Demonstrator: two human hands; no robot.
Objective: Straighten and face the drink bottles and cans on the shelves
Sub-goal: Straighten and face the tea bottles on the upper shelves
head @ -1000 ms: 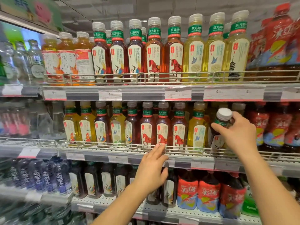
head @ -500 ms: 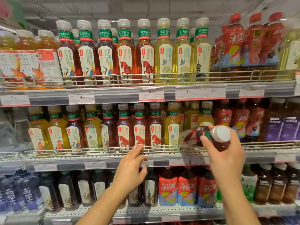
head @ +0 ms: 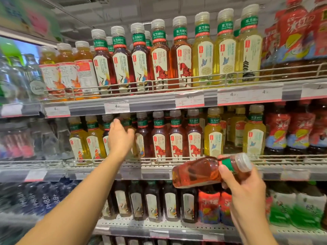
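Head view: price tags [head: 189, 101] along shelf edge [head: 152, 103]

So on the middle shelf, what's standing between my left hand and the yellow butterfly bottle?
In the head view, three dark red horse-label bottles stand between the left hand and the yellow butterfly bottle.

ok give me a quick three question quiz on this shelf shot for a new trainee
1. True or false: the right hand holds a bottle upright by its base.
2. Multiple choice: the left hand reaches toward which shelf? A top, B middle shelf, C bottom.
3. Short answer: what picture is on the labels of the red tea bottles in the middle row, right of the left hand?

Key
1. False: the held tea bottle lies nearly on its side, gripped at the neck, cap to the right.
2. B
3. A red horse.
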